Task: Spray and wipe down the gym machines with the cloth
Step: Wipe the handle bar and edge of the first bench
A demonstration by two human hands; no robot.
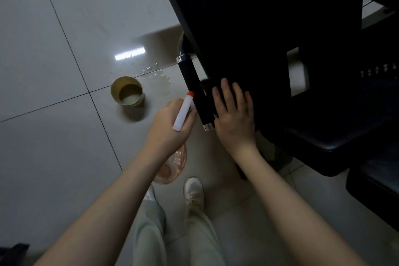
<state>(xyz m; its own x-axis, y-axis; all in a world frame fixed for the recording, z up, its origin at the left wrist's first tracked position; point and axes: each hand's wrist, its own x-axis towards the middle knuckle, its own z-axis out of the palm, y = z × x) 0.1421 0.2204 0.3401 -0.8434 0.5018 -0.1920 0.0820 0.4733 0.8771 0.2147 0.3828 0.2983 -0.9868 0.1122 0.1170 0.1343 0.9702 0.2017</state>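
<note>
Nearby, left hand [170, 124] grips sprayer [183, 112]; right hand [234, 112] flat, pad [259, 28] edge.

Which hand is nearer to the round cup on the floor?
Left. The left hand, gripping the spray bottle, is just right of the cup; the right hand lies flat on the black machine, farther right.

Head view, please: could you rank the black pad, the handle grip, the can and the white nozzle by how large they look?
Largest to smallest: pad, grip, can, nozzle. The can sits farther off on the floor, so grip over can is unsure.
</note>
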